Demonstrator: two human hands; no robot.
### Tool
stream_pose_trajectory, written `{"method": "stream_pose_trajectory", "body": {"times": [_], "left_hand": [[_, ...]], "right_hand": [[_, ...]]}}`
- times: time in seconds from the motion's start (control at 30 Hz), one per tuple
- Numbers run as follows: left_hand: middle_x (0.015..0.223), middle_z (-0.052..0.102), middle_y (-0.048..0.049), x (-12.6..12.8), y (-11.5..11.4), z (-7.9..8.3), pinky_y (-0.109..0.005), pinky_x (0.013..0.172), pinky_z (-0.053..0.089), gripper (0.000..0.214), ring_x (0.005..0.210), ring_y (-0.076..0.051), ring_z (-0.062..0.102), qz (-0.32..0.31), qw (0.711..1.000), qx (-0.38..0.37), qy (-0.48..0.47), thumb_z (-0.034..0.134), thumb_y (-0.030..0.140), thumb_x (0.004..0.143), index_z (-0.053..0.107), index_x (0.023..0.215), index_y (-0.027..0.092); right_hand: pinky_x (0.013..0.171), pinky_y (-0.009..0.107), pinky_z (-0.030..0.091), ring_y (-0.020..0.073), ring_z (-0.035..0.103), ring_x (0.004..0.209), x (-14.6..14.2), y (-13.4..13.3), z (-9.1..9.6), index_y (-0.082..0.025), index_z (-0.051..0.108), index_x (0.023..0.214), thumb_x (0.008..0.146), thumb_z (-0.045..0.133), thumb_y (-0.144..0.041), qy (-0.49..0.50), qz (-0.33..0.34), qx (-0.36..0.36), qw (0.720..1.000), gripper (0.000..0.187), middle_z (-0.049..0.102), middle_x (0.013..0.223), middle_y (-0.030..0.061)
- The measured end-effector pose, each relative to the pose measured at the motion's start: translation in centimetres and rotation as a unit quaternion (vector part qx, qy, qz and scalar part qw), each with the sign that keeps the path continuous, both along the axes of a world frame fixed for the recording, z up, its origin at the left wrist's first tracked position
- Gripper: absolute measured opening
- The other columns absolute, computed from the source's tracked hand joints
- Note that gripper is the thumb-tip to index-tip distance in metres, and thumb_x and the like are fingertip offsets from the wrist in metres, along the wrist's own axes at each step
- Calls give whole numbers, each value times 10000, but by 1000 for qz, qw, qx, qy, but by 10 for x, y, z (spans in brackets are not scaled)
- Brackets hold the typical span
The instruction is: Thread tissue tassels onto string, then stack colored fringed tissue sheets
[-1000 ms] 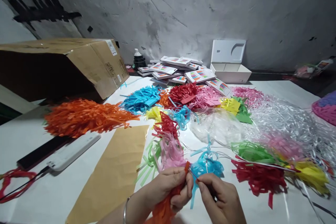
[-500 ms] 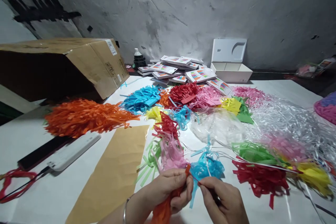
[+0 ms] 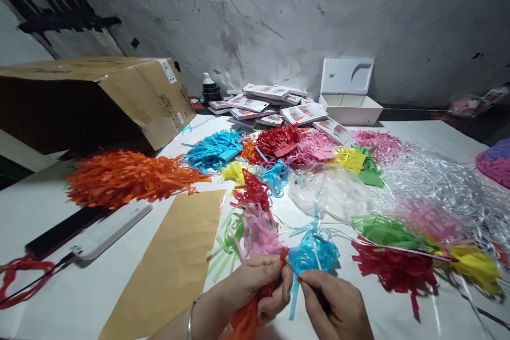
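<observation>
Ahead, blue tassel [image 3: 313,253] touching hands; red tassel [image 3: 394,271] rightward.

On the white table [image 3: 51,297], the large brown cardboard box [image 3: 139,95] lies far left, with the heap of orange paper fringe [image 3: 127,178] before it. Nearer lies the long white plastic bar [image 3: 107,234], and right of that the flat brown paper sheet [image 3: 175,260]. The stack of flat printed packets [image 3: 274,106] sits far centre against the wall, with the open white box [image 3: 348,109] to its right. The heap of clear plastic shreds [image 3: 438,180] lies right. The blue paper tassel [image 3: 313,252] lies near centre, the red paper tassel [image 3: 394,271] to its right.
</observation>
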State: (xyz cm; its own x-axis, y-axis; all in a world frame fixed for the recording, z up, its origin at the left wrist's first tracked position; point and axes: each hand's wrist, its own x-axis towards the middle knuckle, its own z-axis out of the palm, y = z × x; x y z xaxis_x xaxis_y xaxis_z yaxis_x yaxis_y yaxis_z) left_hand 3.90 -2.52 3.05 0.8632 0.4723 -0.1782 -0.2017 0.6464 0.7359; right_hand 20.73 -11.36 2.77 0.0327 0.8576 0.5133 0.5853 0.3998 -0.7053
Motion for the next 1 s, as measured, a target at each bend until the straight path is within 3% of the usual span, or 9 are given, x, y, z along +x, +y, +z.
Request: {"method": "stream_pose_trajectory", "body": {"times": [0.2, 0.37, 0.57, 0.83, 1.0], "left_hand": [[402, 414, 48, -1, 3, -3, -213, 385, 271, 539, 364, -88, 344, -42, 999, 18, -1, 662, 637, 853, 579, 640, 148], [397, 392, 67, -1, -2, -4, -208, 364, 238, 480, 346, -81, 287, -7, 1000, -8, -22, 671, 586, 871, 607, 718, 136], [406, 396, 67, -1, -2, -6, -208, 362, 234, 468, 350, -84, 282, -19, 999, -7, -39, 667, 586, 873, 603, 734, 144], [460, 439, 51, -5, 7, -11, -228, 428, 270, 504, 394, -93, 338, -89, 994, 61, 21, 632, 634, 876, 629, 780, 139], [483, 439, 42, -7, 10, -1, -239, 450, 232, 576, 426, -98, 335, -142, 981, 116, 57, 573, 701, 880, 656, 778, 140]], "right_hand": [[639, 238, 512, 158, 701, 637, 1, -2, -4, -229, 655, 1012, 973, 521, -169, -44, 9, 40, 998, 153, 747, 779, 33], [586, 212, 492, 131, 670, 579, 5, 0, 0, -231, 643, 1002, 955, 552, -161, -22, -5, 30, 999, 124, 719, 723, -9], [563, 202, 497, 117, 671, 553, 1, 1, 2, -243, 668, 978, 951, 556, -186, -9, -29, 45, 999, 128, 709, 688, -26], [616, 235, 520, 156, 715, 639, 9, 2, 0, -227, 614, 1054, 979, 496, -157, -120, 32, 55, 991, 156, 743, 792, 24], [640, 203, 518, 135, 706, 670, 8, 4, 0, -234, 623, 1030, 989, 506, -171, -64, 41, 3, 997, 140, 729, 802, 1]]}}
